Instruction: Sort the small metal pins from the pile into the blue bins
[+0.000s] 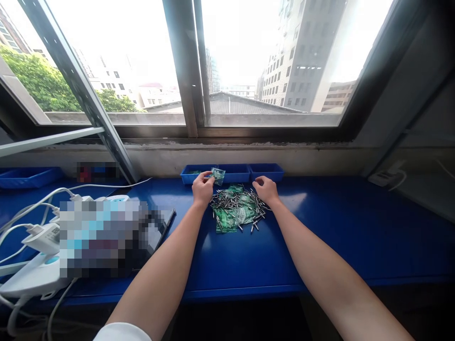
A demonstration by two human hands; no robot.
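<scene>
My left hand [203, 190] pinches a small clear plastic bag with green print [218, 176] just above the blue bins. Its thumb and fingers close on the bag's left edge. My right hand [266, 190] is at the right rim of a pile of small dark and silver pin-shaped metal pieces [227, 200]. Its fingers are curled together, and I cannot make out what, if anything, is between them. Under and among the metal pieces lie several flat green-printed bags [245, 214]. A few loose pieces lie at the pile's front edge.
Behind the pile stand three blue bins: a left bin [188, 179] with green bags inside, a middle bin [234, 179] and a right bin [275, 173]. A white power strip [31, 279] with chargers and a dark tablet-like device [161, 227] occupy the left. A metal post [117, 151] rises behind.
</scene>
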